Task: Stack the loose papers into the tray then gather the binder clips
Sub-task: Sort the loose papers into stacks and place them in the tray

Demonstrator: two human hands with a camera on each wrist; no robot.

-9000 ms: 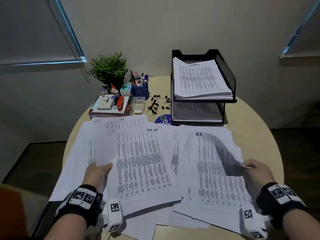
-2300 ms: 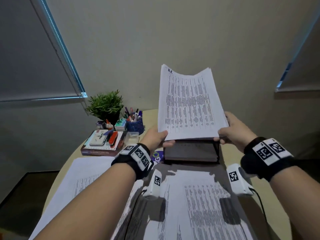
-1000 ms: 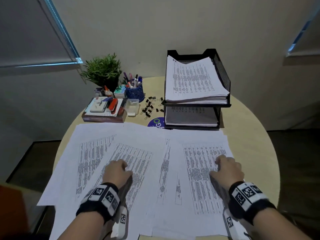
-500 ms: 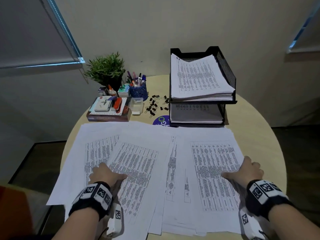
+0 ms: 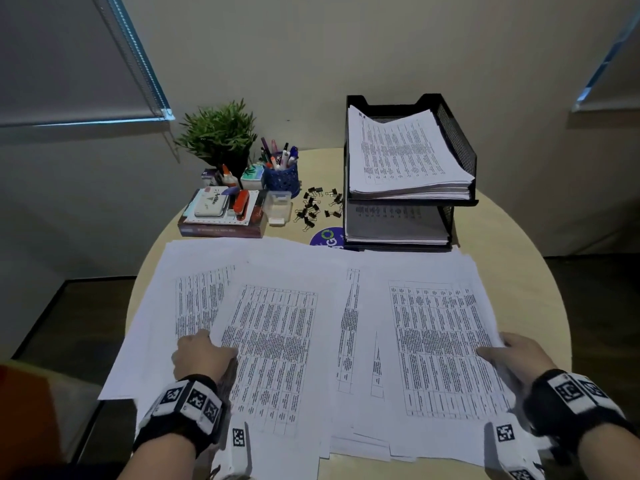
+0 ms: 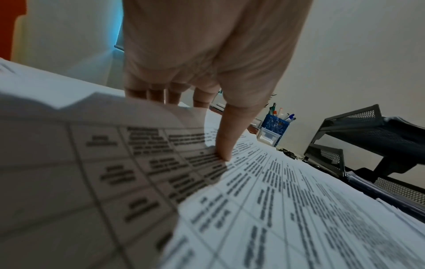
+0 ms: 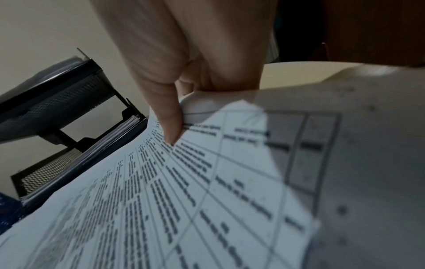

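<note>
While the left hand (image 5: 202,355) pinches the lifted edge of the loose papers (image 5: 311,334), thumb on top, the right hand (image 5: 516,358) pinches their right edge likewise. Behind them, the tray (image 5: 457,140) holds paper stacks on both tiers. Binder clips (image 5: 317,207) lie scattered beside it, plain only from the head view.

Loose papers (image 5: 304,327) across the table's (image 5: 512,258) near half, tray (image 5: 453,140) behind (binder clips (image 5: 317,207) to its left)
</note>
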